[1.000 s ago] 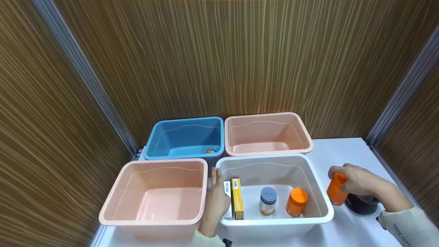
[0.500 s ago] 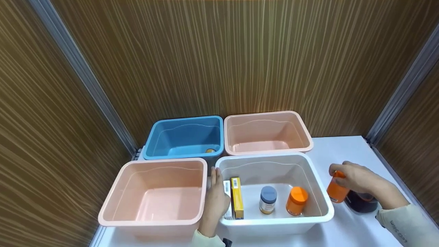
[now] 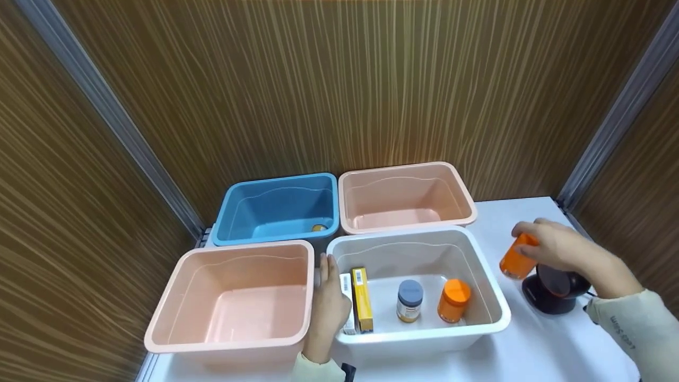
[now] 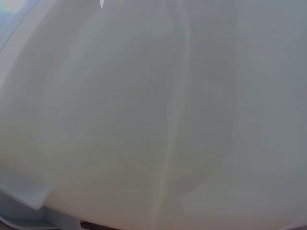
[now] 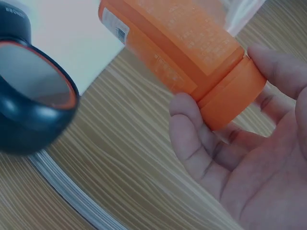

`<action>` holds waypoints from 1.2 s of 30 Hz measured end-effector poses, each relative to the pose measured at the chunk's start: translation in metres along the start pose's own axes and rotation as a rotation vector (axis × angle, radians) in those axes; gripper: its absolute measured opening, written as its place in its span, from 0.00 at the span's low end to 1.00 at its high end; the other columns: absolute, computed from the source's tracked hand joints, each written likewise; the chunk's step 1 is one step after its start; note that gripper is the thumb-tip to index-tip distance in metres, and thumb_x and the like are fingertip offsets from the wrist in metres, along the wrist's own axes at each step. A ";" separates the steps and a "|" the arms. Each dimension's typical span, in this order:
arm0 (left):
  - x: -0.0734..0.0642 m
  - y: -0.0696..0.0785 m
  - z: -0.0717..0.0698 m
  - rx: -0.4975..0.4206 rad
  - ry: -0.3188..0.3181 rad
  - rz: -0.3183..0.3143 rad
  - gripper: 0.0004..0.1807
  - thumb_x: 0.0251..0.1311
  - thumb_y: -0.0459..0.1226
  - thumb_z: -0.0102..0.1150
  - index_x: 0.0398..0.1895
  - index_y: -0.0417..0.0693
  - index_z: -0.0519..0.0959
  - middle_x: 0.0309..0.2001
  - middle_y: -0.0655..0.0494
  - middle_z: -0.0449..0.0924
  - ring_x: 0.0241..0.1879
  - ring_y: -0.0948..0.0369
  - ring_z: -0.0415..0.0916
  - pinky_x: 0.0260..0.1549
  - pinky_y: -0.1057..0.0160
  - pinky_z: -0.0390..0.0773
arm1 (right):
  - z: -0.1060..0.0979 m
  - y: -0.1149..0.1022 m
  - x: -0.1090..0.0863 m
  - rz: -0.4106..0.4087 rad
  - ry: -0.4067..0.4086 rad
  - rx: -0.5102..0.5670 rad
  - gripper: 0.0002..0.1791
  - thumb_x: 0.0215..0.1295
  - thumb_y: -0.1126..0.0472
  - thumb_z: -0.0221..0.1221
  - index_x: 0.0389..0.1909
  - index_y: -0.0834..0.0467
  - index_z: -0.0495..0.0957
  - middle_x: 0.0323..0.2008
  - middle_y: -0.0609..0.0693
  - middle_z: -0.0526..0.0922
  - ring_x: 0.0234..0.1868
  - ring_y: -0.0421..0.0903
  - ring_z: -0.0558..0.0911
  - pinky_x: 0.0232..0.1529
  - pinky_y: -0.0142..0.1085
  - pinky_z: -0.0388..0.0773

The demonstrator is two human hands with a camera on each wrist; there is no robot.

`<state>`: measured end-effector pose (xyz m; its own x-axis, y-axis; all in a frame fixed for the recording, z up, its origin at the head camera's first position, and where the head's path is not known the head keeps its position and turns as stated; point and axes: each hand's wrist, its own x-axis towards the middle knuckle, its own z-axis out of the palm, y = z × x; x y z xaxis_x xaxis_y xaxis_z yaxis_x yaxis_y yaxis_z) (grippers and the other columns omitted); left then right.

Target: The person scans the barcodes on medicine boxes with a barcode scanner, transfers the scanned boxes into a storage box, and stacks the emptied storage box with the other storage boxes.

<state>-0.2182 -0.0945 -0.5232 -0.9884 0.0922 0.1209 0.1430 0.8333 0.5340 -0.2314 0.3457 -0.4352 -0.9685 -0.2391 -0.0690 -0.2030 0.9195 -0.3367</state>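
Note:
My right hand (image 3: 557, 246) pinches an orange bottle (image 3: 519, 257) by its cap and holds it tilted, base down to the left. In the right wrist view the bottle (image 5: 177, 38) shows a white barcode label, with thumb and fingers around its cap. Close beside it stands a black scanner-like device (image 3: 549, 297) with a round dark window and a cable. My left hand (image 3: 330, 307), fingers straight, rests along the left side of the white bin (image 3: 419, 336). Inside that bin are a grey-capped jar (image 3: 410, 301), another orange bottle (image 3: 454, 301), a yellow box (image 3: 363, 300) and a white box (image 3: 347, 302).
A pink bin (image 3: 228, 347) stands left of the white one. Behind are a blue bin (image 3: 276, 180), with a small yellowish item (image 3: 319, 227) inside, and a second pink bin (image 3: 406, 168). Wood-patterned panels (image 3: 318, 79) enclose the white table (image 3: 514, 215).
My right hand has lifted the orange bottle up and away from me, tilting it further, exposing more of the black device. The head view has shifted slightly. My left hand stays at the white bin.

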 end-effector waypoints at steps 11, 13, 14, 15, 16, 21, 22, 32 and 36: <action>-0.001 0.000 -0.001 0.006 0.023 0.015 0.43 0.56 0.21 0.56 0.78 0.34 0.55 0.79 0.38 0.47 0.74 0.41 0.53 0.67 0.43 0.62 | -0.024 0.000 -0.008 0.025 0.255 -0.037 0.21 0.71 0.55 0.61 0.60 0.61 0.74 0.49 0.66 0.73 0.40 0.62 0.76 0.38 0.60 0.76; 0.000 0.000 -0.001 0.012 0.028 0.013 0.43 0.56 0.21 0.56 0.78 0.34 0.56 0.79 0.38 0.47 0.74 0.41 0.53 0.67 0.43 0.63 | -0.016 0.002 -0.008 -0.011 0.221 -0.048 0.19 0.69 0.58 0.63 0.56 0.62 0.76 0.45 0.64 0.74 0.39 0.60 0.76 0.36 0.57 0.76; 0.000 0.000 -0.001 0.008 0.028 0.012 0.43 0.56 0.21 0.56 0.78 0.34 0.56 0.79 0.38 0.47 0.73 0.41 0.54 0.66 0.44 0.65 | -0.011 0.003 -0.008 -0.027 0.187 -0.057 0.17 0.67 0.60 0.64 0.54 0.62 0.76 0.42 0.62 0.75 0.37 0.58 0.76 0.35 0.54 0.76; 0.000 0.000 -0.001 0.005 0.029 0.012 0.43 0.56 0.21 0.55 0.78 0.34 0.55 0.79 0.38 0.47 0.73 0.41 0.54 0.65 0.44 0.66 | -0.005 0.004 -0.008 -0.040 0.134 -0.061 0.16 0.65 0.62 0.64 0.52 0.61 0.77 0.40 0.60 0.75 0.35 0.55 0.76 0.33 0.51 0.76; 0.000 0.000 -0.001 0.001 0.028 0.014 0.42 0.56 0.21 0.55 0.78 0.34 0.55 0.79 0.38 0.47 0.73 0.42 0.54 0.64 0.45 0.68 | 0.000 0.005 -0.008 -0.047 0.069 -0.058 0.14 0.63 0.63 0.65 0.48 0.60 0.78 0.38 0.57 0.76 0.34 0.53 0.76 0.32 0.48 0.75; 0.000 -0.001 -0.001 -0.033 0.032 0.025 0.42 0.56 0.20 0.52 0.77 0.31 0.55 0.79 0.36 0.46 0.73 0.43 0.56 0.57 0.49 0.75 | 0.018 0.012 -0.009 0.055 -0.287 0.073 0.11 0.64 0.61 0.65 0.45 0.58 0.79 0.35 0.52 0.79 0.33 0.49 0.76 0.32 0.43 0.76; 0.000 -0.001 -0.001 -0.037 0.034 0.027 0.42 0.55 0.20 0.52 0.77 0.31 0.55 0.79 0.36 0.46 0.73 0.42 0.56 0.56 0.50 0.75 | 0.019 0.013 -0.010 0.081 -0.306 0.090 0.11 0.64 0.60 0.65 0.46 0.57 0.79 0.36 0.53 0.80 0.34 0.50 0.76 0.33 0.44 0.77; -0.001 -0.001 0.001 -0.022 0.047 0.040 0.41 0.55 0.20 0.52 0.77 0.31 0.56 0.78 0.36 0.48 0.72 0.42 0.57 0.61 0.46 0.70 | 0.008 0.017 -0.007 0.082 -0.144 0.068 0.22 0.65 0.58 0.65 0.55 0.66 0.76 0.44 0.64 0.81 0.37 0.53 0.78 0.40 0.54 0.81; -0.001 -0.001 0.001 -0.007 0.047 0.044 0.41 0.56 0.20 0.53 0.77 0.31 0.56 0.78 0.36 0.48 0.72 0.42 0.57 0.65 0.45 0.67 | 0.004 0.016 -0.007 0.080 -0.098 0.061 0.25 0.65 0.56 0.65 0.55 0.69 0.76 0.44 0.64 0.81 0.38 0.54 0.78 0.41 0.56 0.81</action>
<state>-0.2171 -0.0950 -0.5244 -0.9777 0.1029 0.1833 0.1868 0.8251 0.5333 -0.2276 0.3603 -0.4439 -0.9618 -0.1984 -0.1886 -0.1140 0.9166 -0.3831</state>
